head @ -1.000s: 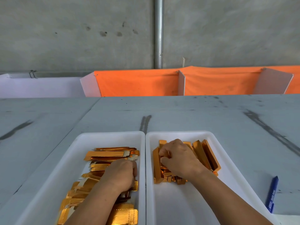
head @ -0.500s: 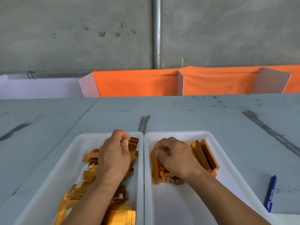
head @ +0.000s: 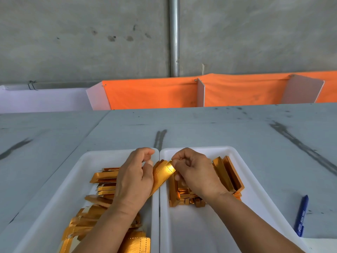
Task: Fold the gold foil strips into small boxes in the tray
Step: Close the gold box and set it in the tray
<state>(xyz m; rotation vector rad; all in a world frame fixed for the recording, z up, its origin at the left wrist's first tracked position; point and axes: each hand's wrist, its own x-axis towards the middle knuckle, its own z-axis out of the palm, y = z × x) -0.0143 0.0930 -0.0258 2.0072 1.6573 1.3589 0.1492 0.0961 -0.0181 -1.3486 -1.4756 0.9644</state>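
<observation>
A crease-marked gold foil strip [head: 162, 174] is being held in the air over the seam between two white rectangular plastic trays, seemingly so that it can be worked midway between supply and output. Its upper end is being pinched by the right hand [head: 197, 177], with thumb and forefinger closed on the foil. Its lower length is being gripped by the left hand [head: 134, 179], whose fingers are curled round it, though the exact contact is being hidden by the palm. The strip is probably being steadied at both ends so that a fold can be started along a dotted line. A pile of flat gold strips [head: 104, 179] is being kept in the left tray [head: 85, 159], within that hand's reach, while finished long gold boxes [head: 228, 172] are being gathered in the right tray [head: 237, 156]. A blue pen [head: 301, 216] is being left unused on the grey table [head: 218, 128], well apart from the work.
</observation>
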